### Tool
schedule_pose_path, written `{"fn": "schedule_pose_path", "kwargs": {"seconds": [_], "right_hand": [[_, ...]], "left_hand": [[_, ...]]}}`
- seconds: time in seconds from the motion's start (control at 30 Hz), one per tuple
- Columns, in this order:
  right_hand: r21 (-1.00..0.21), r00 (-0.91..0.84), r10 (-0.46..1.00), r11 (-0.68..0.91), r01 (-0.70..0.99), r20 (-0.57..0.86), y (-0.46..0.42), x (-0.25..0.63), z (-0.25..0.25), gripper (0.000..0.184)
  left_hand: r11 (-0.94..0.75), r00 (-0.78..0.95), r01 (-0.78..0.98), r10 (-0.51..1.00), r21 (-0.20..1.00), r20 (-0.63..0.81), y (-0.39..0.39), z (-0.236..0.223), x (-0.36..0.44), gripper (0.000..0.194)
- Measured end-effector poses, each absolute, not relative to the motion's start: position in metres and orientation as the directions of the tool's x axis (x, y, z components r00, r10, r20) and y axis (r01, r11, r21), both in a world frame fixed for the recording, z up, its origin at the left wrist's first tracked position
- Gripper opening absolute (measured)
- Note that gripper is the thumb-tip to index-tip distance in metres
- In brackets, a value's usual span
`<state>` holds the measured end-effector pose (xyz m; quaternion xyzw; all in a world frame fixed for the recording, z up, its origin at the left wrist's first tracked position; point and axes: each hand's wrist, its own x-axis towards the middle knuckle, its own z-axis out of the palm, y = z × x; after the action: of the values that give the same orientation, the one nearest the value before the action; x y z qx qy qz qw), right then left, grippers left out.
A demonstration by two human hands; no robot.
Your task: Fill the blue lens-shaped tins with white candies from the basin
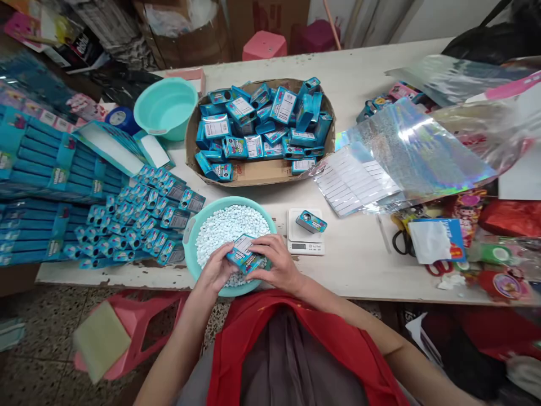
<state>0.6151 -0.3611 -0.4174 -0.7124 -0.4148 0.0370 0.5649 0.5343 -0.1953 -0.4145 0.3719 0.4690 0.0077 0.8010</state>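
Note:
Both my hands hold a small blue printed box (244,255) over a turquoise basin (189,234) of small white candies (224,225). My left hand (217,269) grips its left end, with the fingers curled round it. On the other side, my right hand (279,264) has its thumb below and fingers over the top edge. A white label panel on the box faces up; whether candies are inside it is hidden. Just right of the basin, another blue box (311,221) with a round hole lies on a small white digital scale (295,234).
A cut-down cardboard box (262,175) full of blue boxes stands behind the basin. Stacked blue boxes (139,220) crowd the left side, near an empty turquoise bowl (164,107). Holographic plastic sheets (414,146), label sheets (355,177) and scissors (403,242) lie at right.

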Motion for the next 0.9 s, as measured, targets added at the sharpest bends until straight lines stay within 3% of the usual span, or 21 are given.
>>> {"fn": "schedule_pose_path", "kwargs": {"seconds": [0.13, 0.27, 0.4, 0.5, 0.57, 0.63, 0.7, 0.73, 0.8, 0.9], "right_hand": [[-0.921, 0.744, 0.594, -0.013, 0.39, 0.307, -0.36, 0.615, -0.417, 0.028], [-0.986, 0.843, 0.523, -0.024, 0.165, 0.129, -0.362, 0.617, -0.419, 0.018], [-0.997, 0.893, 0.444, -0.002, -0.076, -0.069, -0.365, 0.609, -0.421, 0.038], [-0.962, 0.894, 0.395, 0.078, -0.261, -0.21, -0.359, 0.597, -0.423, 0.069], [-0.934, 0.893, 0.344, 0.102, -0.343, -0.29, -0.353, 0.594, -0.423, 0.08], [-0.923, 0.908, 0.245, 0.098, -0.372, -0.34, -0.351, 0.599, -0.424, 0.078], [-0.929, 0.923, 0.163, 0.073, -0.362, -0.347, -0.355, 0.612, -0.424, 0.071], [-0.934, 0.928, 0.152, 0.053, -0.353, -0.341, -0.359, 0.621, -0.423, 0.069], [-0.941, 0.93, 0.159, 0.017, -0.339, -0.332, -0.37, 0.637, -0.422, 0.066], [-0.925, 0.913, 0.194, 0.059, -0.375, -0.358, -0.383, 0.654, -0.419, 0.048]], "left_hand": [[0.787, 0.546, 0.368, 0.249, 0.496, -0.8, -0.196, -0.42, 0.534, 0.012], [0.853, 0.525, 0.356, 0.154, 0.381, -0.837, -0.201, -0.42, 0.538, 0.012], [0.873, 0.514, 0.3, 0.191, 0.384, -0.836, -0.211, -0.419, 0.543, 0.012], [0.792, 0.639, 0.197, 0.344, 0.579, -0.688, -0.228, -0.419, 0.547, 0.024], [0.682, 0.718, 0.146, 0.425, 0.717, -0.551, -0.237, -0.419, 0.547, 0.035], [0.501, 0.773, 0.17, 0.466, 0.849, -0.43, -0.235, -0.422, 0.544, 0.038], [0.165, 0.791, 0.247, 0.534, 0.955, -0.297, -0.219, -0.431, 0.537, 0.035], [-0.04, 0.78, 0.304, 0.585, 0.952, -0.225, -0.207, -0.438, 0.532, 0.035], [-0.367, 0.725, 0.474, 0.678, 0.8, -0.118, -0.181, -0.454, 0.522, 0.037], [-0.497, 0.641, 0.704, 0.752, 0.507, -0.154, -0.158, -0.478, 0.517, 0.045]]}}
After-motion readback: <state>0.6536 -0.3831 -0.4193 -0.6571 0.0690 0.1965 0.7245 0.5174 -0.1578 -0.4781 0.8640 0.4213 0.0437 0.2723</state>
